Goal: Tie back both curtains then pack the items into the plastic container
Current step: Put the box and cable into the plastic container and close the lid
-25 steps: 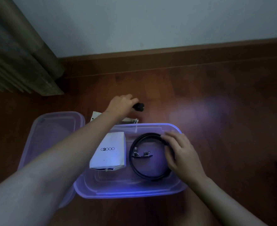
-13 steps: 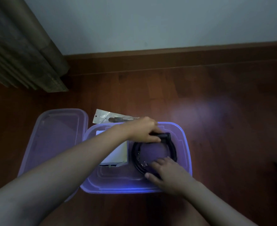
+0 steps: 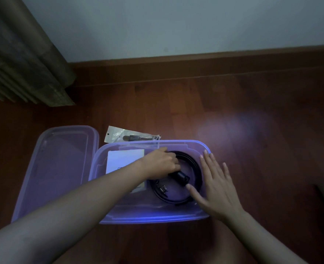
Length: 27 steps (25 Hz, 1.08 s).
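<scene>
left hand [image 3: 162, 164] grips black object [image 3: 181, 177] inside container [image 3: 153, 219] | right hand [image 3: 214, 184] flat, fingers straight, just beside it

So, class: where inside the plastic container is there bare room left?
Bare: the strip along the near wall of the translucent plastic container, before the white cardboard box and black coil. Crowded: inside the coil, where the left hand holds a small black object.

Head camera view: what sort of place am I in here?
Probably a room in a home: a wooden floor, a baseboard under a plain wall, and a long curtain at the left.
</scene>
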### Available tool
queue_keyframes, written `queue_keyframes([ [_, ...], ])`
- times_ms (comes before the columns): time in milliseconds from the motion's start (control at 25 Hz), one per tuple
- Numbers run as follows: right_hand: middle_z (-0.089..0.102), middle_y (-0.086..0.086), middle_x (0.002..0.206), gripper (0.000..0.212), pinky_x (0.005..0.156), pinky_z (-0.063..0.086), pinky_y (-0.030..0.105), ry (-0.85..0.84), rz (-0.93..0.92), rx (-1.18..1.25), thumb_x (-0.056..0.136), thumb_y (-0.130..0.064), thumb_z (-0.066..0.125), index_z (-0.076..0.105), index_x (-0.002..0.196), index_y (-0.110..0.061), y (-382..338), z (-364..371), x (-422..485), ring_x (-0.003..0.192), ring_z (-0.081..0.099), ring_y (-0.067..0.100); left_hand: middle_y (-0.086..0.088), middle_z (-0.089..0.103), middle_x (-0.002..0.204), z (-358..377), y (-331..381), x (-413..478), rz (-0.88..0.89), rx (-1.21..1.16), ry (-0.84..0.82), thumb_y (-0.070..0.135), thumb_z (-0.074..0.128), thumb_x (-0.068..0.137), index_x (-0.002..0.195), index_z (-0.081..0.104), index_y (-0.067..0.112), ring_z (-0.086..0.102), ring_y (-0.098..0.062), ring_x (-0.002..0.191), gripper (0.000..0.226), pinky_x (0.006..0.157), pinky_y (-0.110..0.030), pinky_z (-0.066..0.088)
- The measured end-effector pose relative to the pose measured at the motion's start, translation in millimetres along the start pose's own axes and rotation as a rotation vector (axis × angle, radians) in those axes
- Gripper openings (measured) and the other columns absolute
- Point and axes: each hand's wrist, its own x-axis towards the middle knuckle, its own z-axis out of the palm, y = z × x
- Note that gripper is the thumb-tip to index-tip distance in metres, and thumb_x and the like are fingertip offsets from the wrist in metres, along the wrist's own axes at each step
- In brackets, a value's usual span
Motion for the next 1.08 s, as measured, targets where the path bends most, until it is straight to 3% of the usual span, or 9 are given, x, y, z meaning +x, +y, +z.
queue_keyframes([
  [120, 0.018, 0.011, 0.155, 0.091, 0.111, 0.005, 0.039, -0.075, 0.042, -0.069, 0.079, -0.065, 0.038, 0.023, 0.145, -0.003, -3.2, 3.1, 0.0, 0.142, 0.011, 0.019, -0.001, 0.066, 0.111, -4.0, -7.0, -4.6, 0.065, -0.256, 0.021, 0.032, 0.059, 0.083, 0.116, 0.061, 0.017, 0.058, -0.023, 0.103, 0.036, 0.078, -0.034, 0.044],
  [280, 0.018, 0.016, 0.154, 0.095, 0.11, 0.008, 0.042, -0.08, 0.088, -0.107, 0.078, -0.067, 0.037, 0.025, 0.144, 0.0, -4.9, 1.5, 0.0, 0.141, 0.013, 0.024, -0.009, 0.069, 0.092, -16.4, -46.3, -14.2, -0.376, -0.495, 0.664, 0.027, 0.051, 0.089, 0.101, 0.068, 0.007, 0.061, -0.024, 0.085, 0.028, 0.076, -0.031, 0.045],
  [320, 0.019, 0.016, 0.154, 0.095, 0.11, 0.008, 0.042, -0.087, 0.09, -0.109, 0.078, -0.067, 0.037, 0.026, 0.144, 0.0, -5.0, 1.7, 0.4, 0.141, 0.014, 0.024, -0.01, 0.067, 0.095, -13.8, -63.0, -20.3, -0.567, -0.54, 0.641, 0.023, 0.051, 0.09, 0.103, 0.067, 0.007, 0.061, -0.026, 0.088, 0.026, 0.078, -0.032, 0.044],
  [400, 0.019, 0.016, 0.154, 0.095, 0.111, 0.008, 0.042, -0.093, 0.094, -0.11, 0.077, -0.067, 0.038, 0.027, 0.143, 0.0, -4.0, 2.6, -0.9, 0.14, 0.015, 0.024, -0.012, 0.064, 0.111, 1.3, -95.0, -33.2, -0.796, -0.59, 0.237, 0.022, 0.054, 0.091, 0.114, 0.063, 0.01, 0.059, -0.03, 0.102, 0.028, 0.086, -0.035, 0.046],
  [480, 0.017, 0.015, 0.154, 0.097, 0.114, 0.01, 0.043, -0.101, 0.097, -0.116, 0.076, -0.068, 0.038, 0.027, 0.144, 0.0, -3.7, 3.2, -0.7, 0.141, 0.014, 0.024, -0.01, 0.06, 0.125, 13.2, -115.4, -45.9, -0.762, -0.588, -0.154, 0.027, 0.061, 0.087, 0.123, 0.059, 0.015, 0.054, -0.029, 0.114, 0.038, 0.094, -0.037, 0.045],
  [680, 0.014, 0.014, 0.155, 0.096, 0.112, 0.001, 0.038, -0.132, 0.111, -0.099, 0.082, -0.073, 0.023, 0.023, 0.145, 0.0, -4.1, 2.4, 1.3, 0.141, 0.012, 0.022, -0.008, 0.051, 0.123, 21.0, -123.9, -47.2, -0.735, -0.44, -0.314, 0.031, 0.067, 0.082, 0.122, 0.054, 0.02, 0.05, -0.03, 0.116, 0.044, 0.087, -0.04, 0.041],
  [840, 0.001, 0.01, 0.156, 0.1, 0.113, -0.004, 0.036, -0.127, 0.093, -0.073, 0.078, -0.073, 0.029, 0.011, 0.148, -0.002, -1.8, 3.6, 1.9, 0.143, -0.004, 0.014, -0.009, 0.048, 0.109, -0.9, -121.7, -54.4, -0.68, -0.439, -0.07, 0.021, 0.06, 0.088, 0.112, 0.056, 0.015, 0.057, -0.033, 0.101, 0.025, 0.073, -0.034, 0.04],
  [1000, -0.013, 0.005, 0.155, 0.099, 0.113, -0.008, 0.035, -0.143, 0.094, -0.04, 0.076, -0.072, 0.026, -0.002, 0.146, -0.007, -2.7, 3.6, 2.0, 0.142, -0.013, 0.011, -0.007, 0.059, 0.123, -36.8, -97.5, -75.5, -0.652, -0.519, 0.304, 0.03, 0.059, 0.088, 0.131, 0.037, 0.026, 0.062, -0.031, 0.102, 0.049, 0.077, -0.037, 0.048],
  [1080, -0.015, 0.003, 0.154, 0.095, 0.113, -0.01, 0.034, -0.149, 0.099, -0.023, 0.077, -0.069, 0.022, -0.006, 0.145, -0.009, -2.0, 2.2, 2.1, 0.143, -0.013, 0.012, -0.003, 0.063, 0.123, -53.9, -69.6, -94.0, -0.464, -0.606, 0.479, 0.037, 0.055, 0.088, 0.132, 0.036, 0.032, 0.064, -0.024, 0.102, 0.048, 0.079, -0.035, 0.051],
])
